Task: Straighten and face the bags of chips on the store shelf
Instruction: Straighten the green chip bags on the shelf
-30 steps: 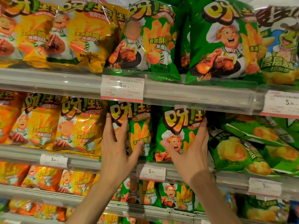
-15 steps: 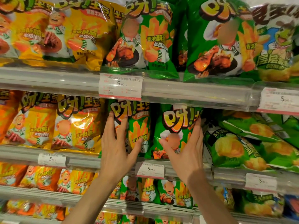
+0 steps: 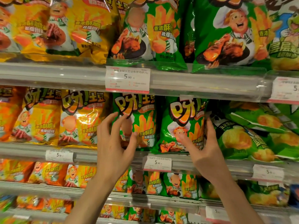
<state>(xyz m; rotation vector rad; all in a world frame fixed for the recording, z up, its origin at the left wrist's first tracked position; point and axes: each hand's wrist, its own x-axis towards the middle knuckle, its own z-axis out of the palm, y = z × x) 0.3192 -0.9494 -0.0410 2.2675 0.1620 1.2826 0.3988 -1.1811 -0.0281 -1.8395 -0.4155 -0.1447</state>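
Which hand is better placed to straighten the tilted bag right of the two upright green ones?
Right. The right hand has its fingers in the gap beside the tilted bag; the left hand is at the left upright bag, farther off.

On the middle shelf (image 3: 24, 150) the left bag (image 3: 144, 120) and the right bag (image 3: 182, 122) stand side by side. The left hand (image 3: 113, 143) is before the left bag. The right hand (image 3: 205, 149) lies at the right bag's outer edge, beside a leaning bag (image 3: 239, 139). A price tag (image 3: 157, 163) hangs below, between the hands.
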